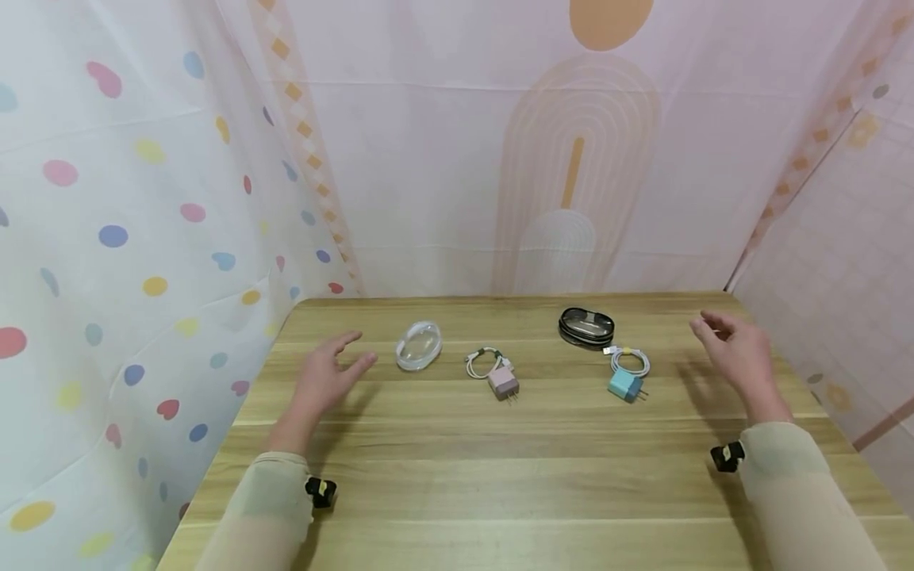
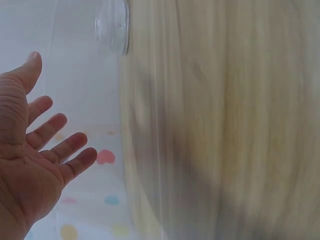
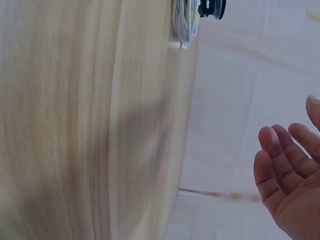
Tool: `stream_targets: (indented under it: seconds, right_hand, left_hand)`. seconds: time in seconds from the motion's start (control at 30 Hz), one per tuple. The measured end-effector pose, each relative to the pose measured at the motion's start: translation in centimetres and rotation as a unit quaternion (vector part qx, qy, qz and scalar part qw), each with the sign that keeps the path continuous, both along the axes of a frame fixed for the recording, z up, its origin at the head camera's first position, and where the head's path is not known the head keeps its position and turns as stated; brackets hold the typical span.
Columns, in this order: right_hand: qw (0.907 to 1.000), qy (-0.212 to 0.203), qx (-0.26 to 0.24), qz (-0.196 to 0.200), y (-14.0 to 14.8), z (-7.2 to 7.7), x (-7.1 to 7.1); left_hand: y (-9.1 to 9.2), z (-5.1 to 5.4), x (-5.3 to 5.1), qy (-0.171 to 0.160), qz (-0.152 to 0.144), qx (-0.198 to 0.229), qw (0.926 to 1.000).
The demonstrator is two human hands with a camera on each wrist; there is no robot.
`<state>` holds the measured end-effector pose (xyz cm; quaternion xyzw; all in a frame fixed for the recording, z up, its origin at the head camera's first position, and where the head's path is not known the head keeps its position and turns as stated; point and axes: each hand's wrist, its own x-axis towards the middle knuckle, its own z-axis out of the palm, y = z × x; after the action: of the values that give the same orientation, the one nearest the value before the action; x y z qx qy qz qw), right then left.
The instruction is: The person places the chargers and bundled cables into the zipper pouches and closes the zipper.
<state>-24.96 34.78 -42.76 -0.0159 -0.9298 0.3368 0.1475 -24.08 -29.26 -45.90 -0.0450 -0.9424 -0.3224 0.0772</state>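
Note:
My left hand [image 1: 324, 381] hovers over the table's left part, fingers spread and nothing in them. Just right of it lies a clear round case [image 1: 419, 346], also at the top of the left wrist view [image 2: 112, 25]. My right hand [image 1: 739, 357] is raised over the right side, empty, fingers loosely bent. Nearest to it are a white coiled cable [image 1: 631, 362] and a blue plug adapter [image 1: 625, 385], which touch or nearly touch. Behind them sits a black coiled cable [image 1: 586, 327]. Mid-table, a pink adapter [image 1: 503, 382] lies against a small white cable [image 1: 480, 365].
The wooden table [image 1: 457, 492] reaches back to a pale patterned curtain [image 1: 428, 159]. Another curtain with coloured dots [image 1: 143, 238] hangs along the left side, and a pale one [image 1: 857, 277] along the right. Small black cameras sit at both wrists.

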Motion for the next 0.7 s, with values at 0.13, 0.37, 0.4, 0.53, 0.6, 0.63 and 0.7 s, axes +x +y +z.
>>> stream_targets:
  seconds: [0.13, 0.37, 0.4, 0.53, 0.6, 0.63, 0.7]
  right_hand:
    - [1.0000, 0.000, -0.004, -0.004, -0.5, 0.1, 0.4]
    - [0.9998, 0.022, 0.002, 0.001, -1.4, 0.3, 1.0]
    - [0.9997, 0.023, 0.004, 0.003, -1.6, 0.4, 1.1]
    - [0.9990, 0.040, 0.010, 0.015, -2.3, 0.6, 1.3]
    - [0.9984, 0.050, 0.014, 0.020, -2.6, 0.7, 1.4]
    - [0.9980, 0.056, 0.015, 0.024, -2.8, 0.7, 1.5]
    - [0.9975, 0.062, 0.019, 0.029, -3.3, 0.7, 1.6]
  left_hand:
    - [0.6, -0.2, -0.2, -0.005, -0.010, -0.003, 0.9999]
    - [1.7, -0.4, -0.9, -0.001, -0.020, -0.022, 0.9995]
    - [1.9, -0.5, -1.0, 0.002, -0.020, -0.029, 0.9994]
    - [3.0, -0.5, -1.7, 0.007, -0.022, -0.071, 0.9972]
    - [3.8, -0.6, -2.0, 0.005, -0.025, -0.092, 0.9955]
    - [4.2, -0.6, -2.1, 0.003, -0.027, -0.103, 0.9943]
    - [5.1, -0.7, -2.4, 0.003, -0.028, -0.117, 0.9927]
